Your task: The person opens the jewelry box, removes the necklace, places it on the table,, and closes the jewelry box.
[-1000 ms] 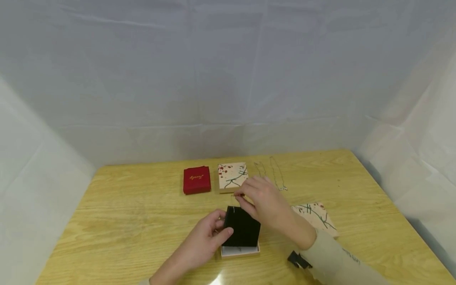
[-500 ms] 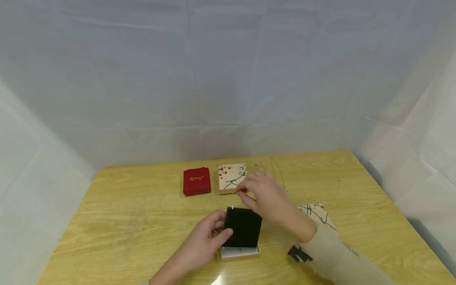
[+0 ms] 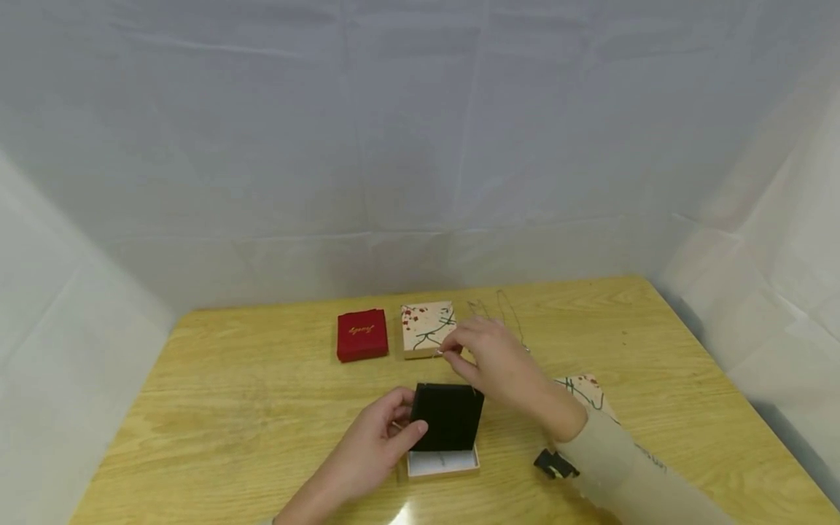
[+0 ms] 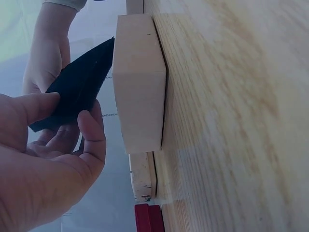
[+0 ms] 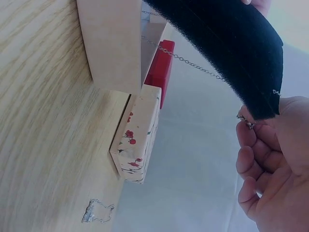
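Note:
My left hand (image 3: 374, 448) holds a black velvety jewelry-box insert (image 3: 448, 419), thumb on its face and fingers behind. The insert is tilted above an open box base (image 3: 442, 472) with a whitish inside. Just beyond the insert's top edge, my right hand (image 3: 499, 368) pinches one end of a fine chain necklace between thumb and forefinger. In the right wrist view, the necklace chain (image 5: 186, 61) runs behind the insert toward the box, and a short bit of chain shows at the insert's corner. Part of the chain is hidden behind the insert.
A red box (image 3: 362, 335) and a floral box (image 3: 426, 327) stand at the back of the wooden table. Beside them lie thin necklaces (image 3: 512, 313). A floral lid (image 3: 584, 394) is partly behind my right forearm, with a small black object (image 3: 556, 464) nearby.
My right hand has shifted slightly right while keeping its pinch on the necklace end. The chain that hung above the insert's left corner is no longer visible there. The insert has tilted a little.

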{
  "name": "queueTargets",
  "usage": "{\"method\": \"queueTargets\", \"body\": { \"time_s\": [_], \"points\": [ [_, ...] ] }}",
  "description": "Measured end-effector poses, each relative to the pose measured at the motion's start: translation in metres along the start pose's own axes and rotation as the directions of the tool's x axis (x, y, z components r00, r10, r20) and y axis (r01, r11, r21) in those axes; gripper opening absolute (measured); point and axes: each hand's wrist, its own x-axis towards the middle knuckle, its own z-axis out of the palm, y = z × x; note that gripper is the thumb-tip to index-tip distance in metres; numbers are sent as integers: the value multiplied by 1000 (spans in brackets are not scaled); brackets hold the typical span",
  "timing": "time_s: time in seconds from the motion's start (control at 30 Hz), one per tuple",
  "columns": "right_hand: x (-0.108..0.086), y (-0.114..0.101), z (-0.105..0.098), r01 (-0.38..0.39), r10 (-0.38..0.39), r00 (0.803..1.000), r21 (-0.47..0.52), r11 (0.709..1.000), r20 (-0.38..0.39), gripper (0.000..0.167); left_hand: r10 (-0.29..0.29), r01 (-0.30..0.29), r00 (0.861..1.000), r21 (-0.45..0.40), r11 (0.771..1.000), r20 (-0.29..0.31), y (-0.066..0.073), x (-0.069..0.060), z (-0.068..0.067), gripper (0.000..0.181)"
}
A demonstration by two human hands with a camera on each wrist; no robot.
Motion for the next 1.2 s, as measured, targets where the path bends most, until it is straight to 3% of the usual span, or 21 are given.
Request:
{"method": "queueTargets", "body": {
  "time_s": [0.53, 1.2],
  "points": [
    [-6, 11, -5, -77, 73, 997, 150, 986, 32, 6, -15, 14, 999, -16, 1000, -44, 0, 0, 2, 30],
    [-8, 19, -8, -136, 130, 990, 159, 978, 49, 5, -56, 55, 998, -26, 998, -28, 0, -2, 0, 31]
  ]
}}
